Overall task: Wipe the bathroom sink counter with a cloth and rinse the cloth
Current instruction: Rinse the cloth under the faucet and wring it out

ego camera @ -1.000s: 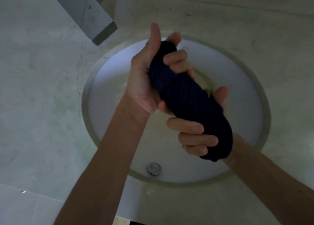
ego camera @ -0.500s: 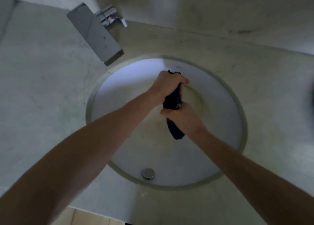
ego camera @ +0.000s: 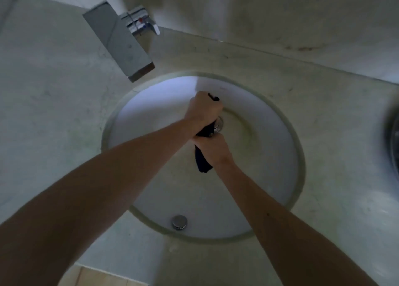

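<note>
The pale stone counter (ego camera: 54,113) fills most of the frame, running from the left edge across the bottom and up the right side, where a dark round object (ego camera: 394,143) is cut off by the right edge. A wall (ego camera: 280,15) closes the upper part of the frame, meeting the counter along a slanted seam from upper centre to the right edge.

Set into the counter at frame centre is the round white sink (ego camera: 151,117), its rim a full ring with bare counter all around it. Inside the basin there is open room to the left, right and below the hands. An overflow cap (ego camera: 179,221) sits on the basin wall at lower centre, and the drain (ego camera: 219,126) shows partly just right of the hands.

The square metal faucet (ego camera: 121,41) reaches from the upper left toward the basin, its spout end near the rim's upper left, well apart from the hands.

Both forearms come in from the bottom corners and meet over the basin's middle. The left hand (ego camera: 204,110) is clenched around the upper end of the dark cloth (ego camera: 201,162), and the right hand (ego camera: 212,148) is clenched around it just below, the two fists nearly touching. The cloth looks like a tight dark rope: a small tip pokes out above the left fist, a short stretch shows between the fists, and a tail hangs out below the right hand, over the basin.
</note>
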